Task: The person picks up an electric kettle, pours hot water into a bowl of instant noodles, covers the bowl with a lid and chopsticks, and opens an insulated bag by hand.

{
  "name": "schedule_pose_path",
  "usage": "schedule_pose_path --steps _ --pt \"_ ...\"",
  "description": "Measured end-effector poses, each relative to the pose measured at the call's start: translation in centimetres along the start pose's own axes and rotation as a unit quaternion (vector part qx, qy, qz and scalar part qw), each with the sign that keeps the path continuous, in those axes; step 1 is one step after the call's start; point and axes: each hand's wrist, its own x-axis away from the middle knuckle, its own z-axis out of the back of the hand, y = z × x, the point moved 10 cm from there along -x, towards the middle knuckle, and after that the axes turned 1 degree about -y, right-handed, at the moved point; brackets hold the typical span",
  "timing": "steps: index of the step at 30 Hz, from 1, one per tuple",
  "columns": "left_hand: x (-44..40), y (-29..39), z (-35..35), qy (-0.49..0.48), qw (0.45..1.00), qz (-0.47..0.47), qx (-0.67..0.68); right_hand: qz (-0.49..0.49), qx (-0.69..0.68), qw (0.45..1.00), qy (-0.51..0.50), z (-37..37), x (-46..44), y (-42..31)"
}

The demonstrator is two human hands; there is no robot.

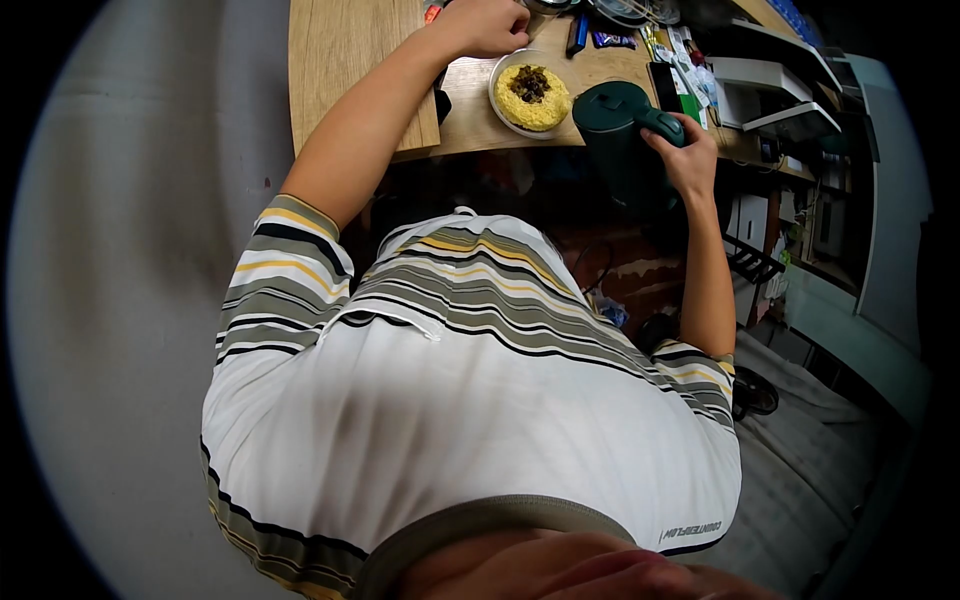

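The right hand grips one kettle with its fingers. The left hand is near one bowl of noodles; its fingers' state I cannot tell.

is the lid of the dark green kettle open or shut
Shut, it appears: the round dark green lid lies across the top of the dark green kettle, with no opening visible.

The kettle is dark green. In the pale bowl, the yellow noodles carry a dark brown topping. The white shirt has olive-grey, black and yellow stripes; the desk shows light-brown wood grain.
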Motion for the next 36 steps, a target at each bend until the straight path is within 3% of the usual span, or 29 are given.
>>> schedule_pose_path --steps 36 --pt "-0.1 0.0 0.4 0.010 1.000 0.004 -0.004 0.009 0.026 0.999 -0.035 -0.8 -0.1 -3.4"
